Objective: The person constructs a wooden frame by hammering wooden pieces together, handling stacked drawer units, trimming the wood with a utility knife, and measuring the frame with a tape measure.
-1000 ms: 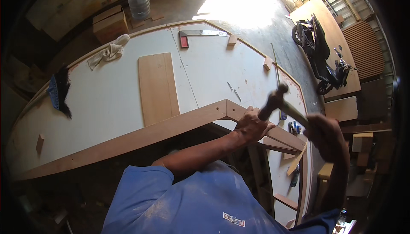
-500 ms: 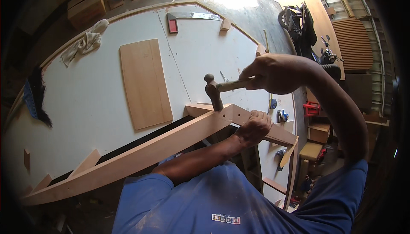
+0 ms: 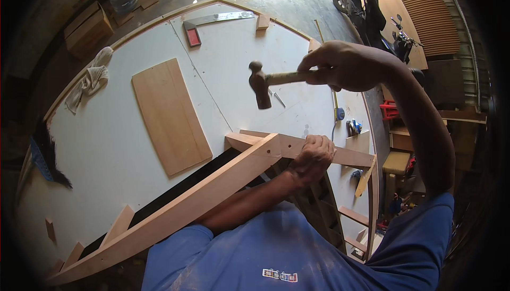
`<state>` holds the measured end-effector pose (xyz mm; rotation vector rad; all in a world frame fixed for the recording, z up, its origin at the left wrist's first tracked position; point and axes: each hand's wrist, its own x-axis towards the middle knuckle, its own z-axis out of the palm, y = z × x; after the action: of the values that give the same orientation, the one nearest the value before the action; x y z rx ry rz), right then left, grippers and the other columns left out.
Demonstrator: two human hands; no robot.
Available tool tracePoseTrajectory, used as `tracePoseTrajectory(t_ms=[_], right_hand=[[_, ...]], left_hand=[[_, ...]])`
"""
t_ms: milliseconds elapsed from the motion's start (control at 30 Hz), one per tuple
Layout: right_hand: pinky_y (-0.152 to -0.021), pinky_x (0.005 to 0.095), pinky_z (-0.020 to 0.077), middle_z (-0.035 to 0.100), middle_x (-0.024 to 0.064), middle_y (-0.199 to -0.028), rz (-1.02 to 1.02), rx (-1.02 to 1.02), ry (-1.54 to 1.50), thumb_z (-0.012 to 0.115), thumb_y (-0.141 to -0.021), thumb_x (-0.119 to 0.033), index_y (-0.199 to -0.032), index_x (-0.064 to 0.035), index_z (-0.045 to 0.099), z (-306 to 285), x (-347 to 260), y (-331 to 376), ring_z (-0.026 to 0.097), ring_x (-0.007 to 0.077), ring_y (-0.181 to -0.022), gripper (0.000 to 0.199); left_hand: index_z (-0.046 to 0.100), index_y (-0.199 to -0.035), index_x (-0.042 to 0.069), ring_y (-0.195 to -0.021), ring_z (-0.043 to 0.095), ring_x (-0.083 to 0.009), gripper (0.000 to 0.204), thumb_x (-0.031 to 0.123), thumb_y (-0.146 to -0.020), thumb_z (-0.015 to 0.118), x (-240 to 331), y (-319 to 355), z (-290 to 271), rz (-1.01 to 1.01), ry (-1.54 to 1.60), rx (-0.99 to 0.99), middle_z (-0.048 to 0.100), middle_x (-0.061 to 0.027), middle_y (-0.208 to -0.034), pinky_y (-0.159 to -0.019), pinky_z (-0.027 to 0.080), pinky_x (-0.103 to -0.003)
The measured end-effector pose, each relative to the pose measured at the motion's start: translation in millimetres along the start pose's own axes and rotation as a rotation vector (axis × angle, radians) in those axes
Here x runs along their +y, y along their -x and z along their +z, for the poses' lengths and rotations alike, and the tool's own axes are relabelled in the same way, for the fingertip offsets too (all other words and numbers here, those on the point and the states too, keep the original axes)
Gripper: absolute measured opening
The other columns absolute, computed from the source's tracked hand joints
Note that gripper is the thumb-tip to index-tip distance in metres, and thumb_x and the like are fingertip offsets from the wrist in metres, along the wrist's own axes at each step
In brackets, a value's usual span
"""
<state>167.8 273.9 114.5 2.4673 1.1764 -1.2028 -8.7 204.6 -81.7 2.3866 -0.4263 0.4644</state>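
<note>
My right hand [image 3: 342,68] is closed round the wooden handle of a ball-peen hammer [image 3: 260,85], held in the air above the white tabletop. Below the hammer head, a long wooden rail [image 3: 186,206] meets a shorter wooden rail [image 3: 348,156] at a corner, with a dark hole in each piece close to the joint. My left hand [image 3: 314,155] grips the shorter rail just right of that corner, fingers curled over its top edge. A small wooden block [image 3: 241,141] shows behind the joint.
On the white tabletop [image 3: 117,174] lie a flat wooden panel [image 3: 171,116], a try square [image 3: 192,33], a cloth [image 3: 90,81], a brush [image 3: 50,155] and a tape measure [image 3: 339,113]. A motorcycle [image 3: 366,15] stands beyond, at the far right.
The hammer has risen from the corner joint into the air with my right hand. My left hand stays on the shorter rail. The view has shifted slightly.
</note>
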Motion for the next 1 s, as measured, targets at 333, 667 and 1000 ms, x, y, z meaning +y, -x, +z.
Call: tracePoseTrajectory(t_ms=[333, 667, 1000], right_hand=[[-0.047, 0.0266, 0.0386, 0.053, -0.0012, -0.062, 0.285, 0.039, -0.745, 0.062, -0.1, -0.027, -0.125, 0.0031, 0.061, 62.1, 80.6, 65.0, 0.046, 0.007, -0.051, 0.039], [-0.059, 0.0311, 0.0445, 0.056, 0.0022, -0.071, 0.148, -0.057, -0.805, 0.062, -0.1, -0.032, -0.127, 0.0014, 0.062, 103.6, 89.5, 48.1, 0.051, 0.01, -0.063, 0.043], [-0.056, 0.029, 0.0434, 0.056, 0.0003, -0.068, 0.095, -0.017, -0.825, 0.063, -0.099, -0.032, -0.125, -0.0012, 0.065, 118.2, 97.9, 54.8, 0.051, 0.0093, -0.06, 0.04]], left_hand=[[0.06, -0.122, -0.001, -0.12, 0.055, -0.0393, 0.067, 0.049, -0.082, 0.077, -44.1, 52.9, -176.2, -0.437, 0.019, 0.05, 0.058, -0.0221, -0.12, -0.102, 0.042, -0.05], [0.055, -0.082, 0.005, -0.06, 0.062, -0.0263, 0.063, 0.061, -0.072, 0.08, -51.7, 63.8, -142.3, -0.635, -0.209, -0.285, 0.055, -0.0092, -0.073, -0.056, 0.05, -0.039], [0.054, -0.082, 0.004, -0.061, 0.062, -0.0278, 0.061, 0.059, -0.074, 0.08, -46.7, 61.7, -137.1, -0.628, -0.222, -0.295, 0.056, -0.0103, -0.073, -0.055, 0.051, -0.039]])
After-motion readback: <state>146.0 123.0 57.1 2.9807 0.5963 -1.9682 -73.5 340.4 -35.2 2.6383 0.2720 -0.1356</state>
